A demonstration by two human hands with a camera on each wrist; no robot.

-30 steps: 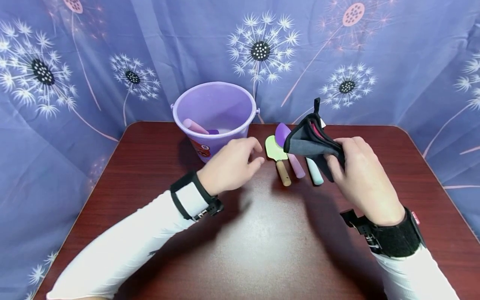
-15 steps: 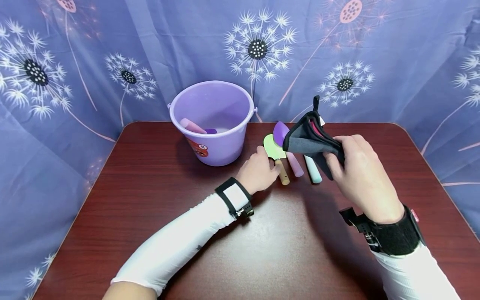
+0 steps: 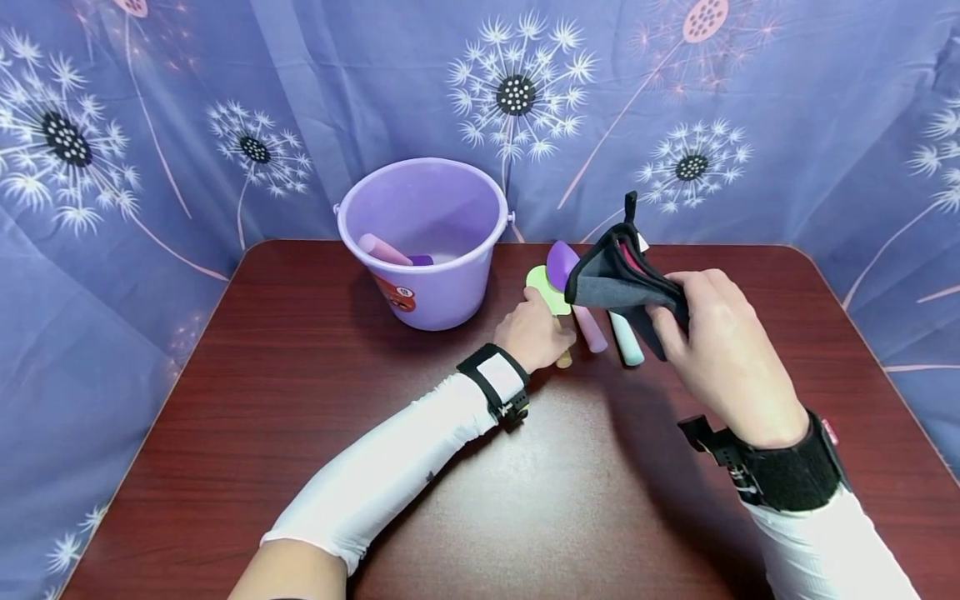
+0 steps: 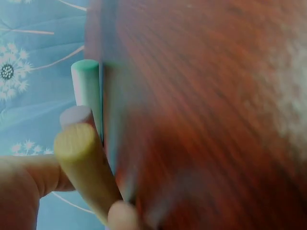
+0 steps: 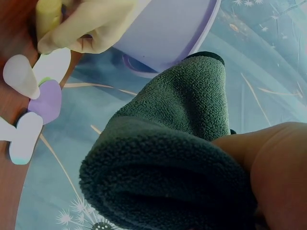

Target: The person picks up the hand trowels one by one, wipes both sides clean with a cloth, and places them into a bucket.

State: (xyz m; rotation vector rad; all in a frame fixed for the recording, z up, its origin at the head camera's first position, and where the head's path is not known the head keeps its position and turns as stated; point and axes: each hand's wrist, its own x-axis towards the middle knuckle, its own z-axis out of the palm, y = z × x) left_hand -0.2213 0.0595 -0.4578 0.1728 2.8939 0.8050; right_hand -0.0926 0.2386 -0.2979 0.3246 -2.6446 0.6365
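Note:
My left hand (image 3: 529, 335) pinches the wooden handle of a green-headed spatula (image 3: 550, 291) lying near the back of the table. In the left wrist view, thumb and finger lie on either side of that wooden handle (image 4: 86, 170). My right hand (image 3: 726, 362) grips a folded grey cloth (image 3: 621, 286) with black edging, a hanging loop and a bit of pink inside, raised above the table. Its fuzzy surface (image 5: 168, 139) fills much of the right wrist view. Beside the spatula lie a purple-headed utensil (image 3: 562, 263) with a pink handle and a mint-handled utensil (image 3: 627, 340), partly hidden behind the cloth.
A purple bucket (image 3: 446, 298) stands at the back, left of the utensils. Inside it are a pink handle (image 3: 382, 249) and a purple piece (image 3: 422, 260). Behind the dark red table (image 3: 300, 383) hangs a blue dandelion-print curtain (image 3: 405, 75).
My left hand has moved right and down, from beside the bucket to the spatula, and has taken hold of its handle. My right hand and the cloth have stayed almost still.

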